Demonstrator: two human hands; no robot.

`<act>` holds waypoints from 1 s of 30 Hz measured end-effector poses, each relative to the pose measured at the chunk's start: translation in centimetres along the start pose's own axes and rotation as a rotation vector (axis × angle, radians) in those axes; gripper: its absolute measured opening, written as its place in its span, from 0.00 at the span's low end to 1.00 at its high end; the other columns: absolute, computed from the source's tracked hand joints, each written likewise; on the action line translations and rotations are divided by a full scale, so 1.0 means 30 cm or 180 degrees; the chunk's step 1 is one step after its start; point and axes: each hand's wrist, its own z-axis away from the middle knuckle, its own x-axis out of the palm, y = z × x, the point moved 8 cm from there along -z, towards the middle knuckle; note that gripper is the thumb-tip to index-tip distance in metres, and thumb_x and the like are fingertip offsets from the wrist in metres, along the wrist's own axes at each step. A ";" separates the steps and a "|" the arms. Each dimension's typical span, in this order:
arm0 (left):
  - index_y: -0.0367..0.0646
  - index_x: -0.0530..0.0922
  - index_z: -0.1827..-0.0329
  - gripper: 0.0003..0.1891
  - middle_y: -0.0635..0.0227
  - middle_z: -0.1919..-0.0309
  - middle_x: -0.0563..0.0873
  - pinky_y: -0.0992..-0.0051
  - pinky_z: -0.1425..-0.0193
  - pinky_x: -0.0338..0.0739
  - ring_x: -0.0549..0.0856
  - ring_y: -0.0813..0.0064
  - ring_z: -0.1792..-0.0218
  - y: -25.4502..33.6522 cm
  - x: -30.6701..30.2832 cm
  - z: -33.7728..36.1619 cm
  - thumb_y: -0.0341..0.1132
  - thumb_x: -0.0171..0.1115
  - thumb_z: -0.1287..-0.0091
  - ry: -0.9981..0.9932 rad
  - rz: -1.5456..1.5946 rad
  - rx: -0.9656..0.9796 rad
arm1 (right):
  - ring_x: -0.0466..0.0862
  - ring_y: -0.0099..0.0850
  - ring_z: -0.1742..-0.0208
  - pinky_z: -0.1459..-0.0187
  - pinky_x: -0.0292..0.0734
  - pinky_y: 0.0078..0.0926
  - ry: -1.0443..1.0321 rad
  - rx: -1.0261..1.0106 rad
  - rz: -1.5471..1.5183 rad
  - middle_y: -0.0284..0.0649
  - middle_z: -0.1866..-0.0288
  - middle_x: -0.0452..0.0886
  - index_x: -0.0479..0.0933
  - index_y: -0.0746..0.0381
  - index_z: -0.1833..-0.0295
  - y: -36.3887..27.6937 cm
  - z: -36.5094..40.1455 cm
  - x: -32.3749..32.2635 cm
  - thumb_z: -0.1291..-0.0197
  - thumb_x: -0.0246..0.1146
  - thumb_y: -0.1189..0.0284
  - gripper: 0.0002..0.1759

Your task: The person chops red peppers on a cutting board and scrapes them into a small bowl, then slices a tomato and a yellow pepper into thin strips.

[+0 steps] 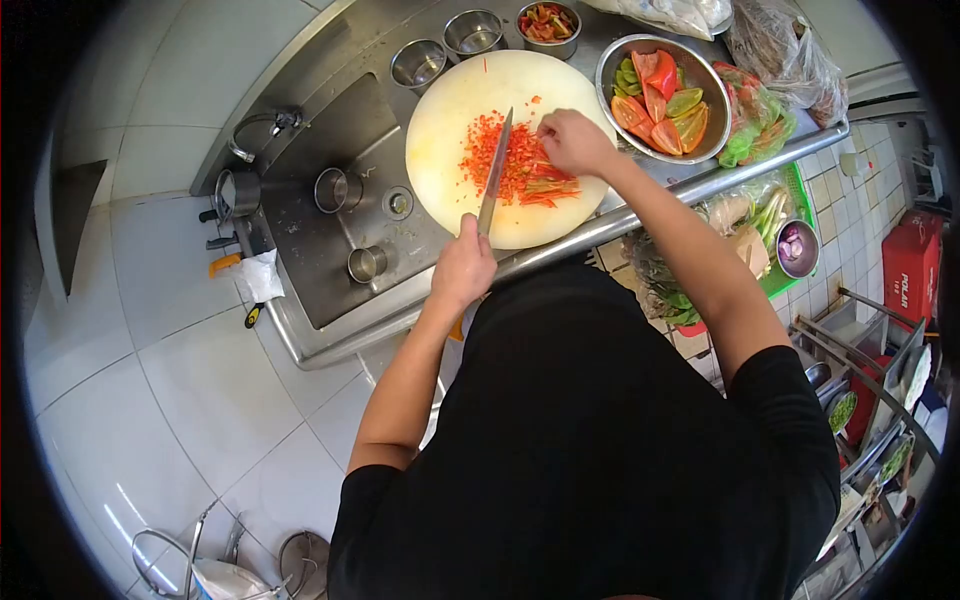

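My left hand (463,268) is closed around the handle of a kitchen knife (497,170), whose long blade points away from me across a round white cutting board (440,120). Finely diced red pepper (484,150) lies on both sides of the blade. To the right of the knife, my right hand (576,143) is curled, fingertips down at the edge of the diced pepper; what they pinch, if anything, is hidden. Thin red pepper strips (550,188) lie on the board just below that hand.
A steel bowl of pepper pieces (660,100) stands right of the board, beside bagged vegetables (750,115). Behind the board are steel cups (474,32), one holding cut peppers (547,24). Left is a sink (330,260); below right, a green crate (800,190) with a bowl of shallots (797,248).
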 end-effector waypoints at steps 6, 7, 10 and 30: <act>0.38 0.65 0.47 0.12 0.35 0.64 0.84 0.42 0.51 0.74 0.83 0.34 0.58 -0.029 0.011 0.007 0.36 0.49 0.26 -0.0242 0.0031 0.0171 | 0.72 0.49 0.41 0.35 0.67 0.44 0.2315 -0.1187 -0.0048 0.50 0.44 0.72 0.70 0.65 0.44 -0.200 0.279 0.043 0.44 0.69 0.54 0.31; 0.38 0.65 0.47 0.12 0.35 0.64 0.84 0.42 0.52 0.74 0.83 0.34 0.59 -0.024 0.014 0.000 0.36 0.49 0.26 -0.0225 0.0028 0.0277 | 0.72 0.49 0.41 0.35 0.67 0.44 0.2291 -0.1142 -0.0041 0.50 0.44 0.72 0.70 0.65 0.44 -0.206 0.271 0.077 0.44 0.69 0.54 0.31; 0.38 0.65 0.47 0.12 0.35 0.65 0.84 0.42 0.53 0.75 0.83 0.34 0.60 -0.009 0.026 -0.031 0.36 0.49 0.26 -0.0217 0.0006 0.0445 | 0.72 0.49 0.41 0.35 0.67 0.44 0.2889 -0.0827 0.0635 0.50 0.44 0.72 0.70 0.65 0.43 -0.229 0.279 0.108 0.44 0.69 0.53 0.33; 0.35 0.64 0.46 0.13 0.34 0.67 0.84 0.42 0.54 0.76 0.84 0.34 0.61 0.040 0.149 -0.002 0.29 0.49 0.31 -0.0483 -0.0452 0.0215 | 0.79 0.42 0.56 0.52 0.78 0.38 0.3016 -0.1206 -0.0471 0.43 0.61 0.79 0.77 0.63 0.62 -0.172 0.225 0.037 0.47 0.62 0.75 0.06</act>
